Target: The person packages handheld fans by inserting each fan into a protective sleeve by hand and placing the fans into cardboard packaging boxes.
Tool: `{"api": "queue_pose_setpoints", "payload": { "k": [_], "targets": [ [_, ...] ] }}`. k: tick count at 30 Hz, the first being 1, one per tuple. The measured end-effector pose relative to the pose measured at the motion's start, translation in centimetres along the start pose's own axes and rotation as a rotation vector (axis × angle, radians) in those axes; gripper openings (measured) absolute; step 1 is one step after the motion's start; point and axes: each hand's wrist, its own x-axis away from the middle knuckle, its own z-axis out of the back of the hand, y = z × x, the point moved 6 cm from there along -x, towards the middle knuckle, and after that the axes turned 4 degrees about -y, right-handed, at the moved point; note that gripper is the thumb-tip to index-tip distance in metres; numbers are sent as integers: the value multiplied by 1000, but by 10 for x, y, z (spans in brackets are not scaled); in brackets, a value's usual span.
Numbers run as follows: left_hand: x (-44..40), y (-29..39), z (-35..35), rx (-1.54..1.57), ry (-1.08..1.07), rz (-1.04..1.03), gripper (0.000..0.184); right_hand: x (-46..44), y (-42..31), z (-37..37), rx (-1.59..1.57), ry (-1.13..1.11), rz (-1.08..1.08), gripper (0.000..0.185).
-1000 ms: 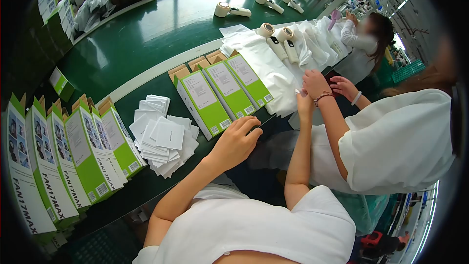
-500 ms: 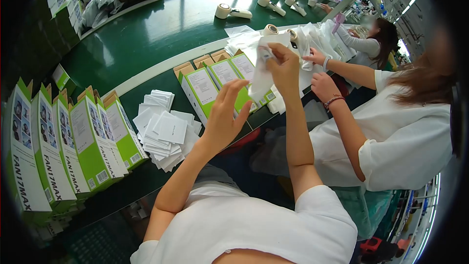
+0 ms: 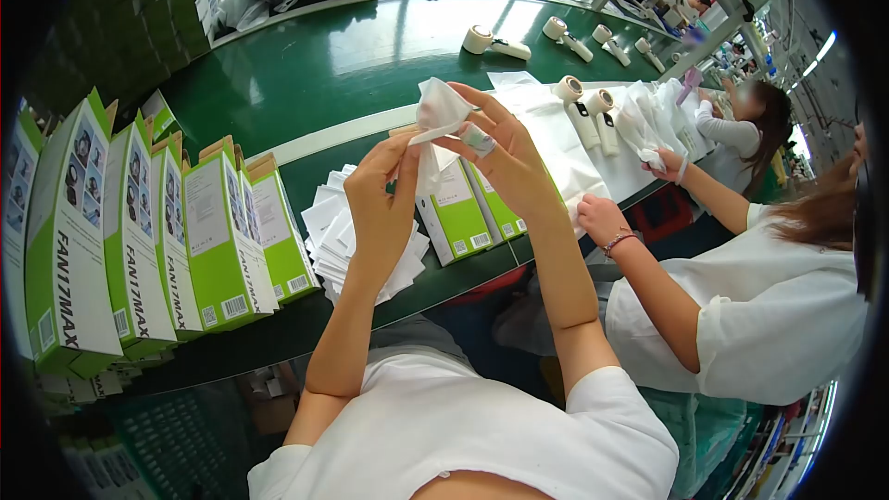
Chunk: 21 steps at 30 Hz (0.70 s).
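Observation:
A white wrapped item [image 3: 442, 111] in a thin bag is up between my two hands, above the green boxes. My left hand [image 3: 384, 185] pinches the bag's edge from the left. On the right, my right hand [image 3: 505, 153] has its fingers around the item's other side, partly over it. Beneath them stand green and white boxes [image 3: 456, 222] with open brown flaps, partly hidden by my hands. Beside my left forearm lies a loose pile of white booklets [image 3: 333, 231].
Several upright FAN17MAX boxes [image 3: 139, 250] line the left. Handheld fans [image 3: 495, 43] lie on the green belt [image 3: 306, 65]. A co-worker's hands [image 3: 607, 222] are at the right, by white bags [image 3: 546, 130] and two more fans. A co-worker sits farther back.
My right hand has brought the white item leftward, and my left hand has risen to meet it and taken hold. The view has shifted, so the boxes and fans appear displaced.

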Motion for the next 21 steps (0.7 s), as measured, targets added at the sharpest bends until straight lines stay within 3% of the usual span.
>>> {"api": "queue_pose_setpoints", "payload": {
  "k": [3,6,10,13,15,21],
  "targets": [
    [-7,-15,21,25,40,123,21,-5,3,-6,128,13,65,53],
    [-14,-22,44,24,162,210,14,-9,4,-12,258,26,133,50],
    [-17,26,70,-17,521,-173,8,-10,10,-26,353,-74,129,40],
    [-12,34,38,-190,327,-206,13,-9,11,-26,294,-82,103,34],
    [-9,9,4,-384,73,-127,10,-5,11,-24,235,-85,77,27],
    [6,-31,-34,-239,-104,-89,12,17,38,20,380,8,-123,21]
  ]
}}
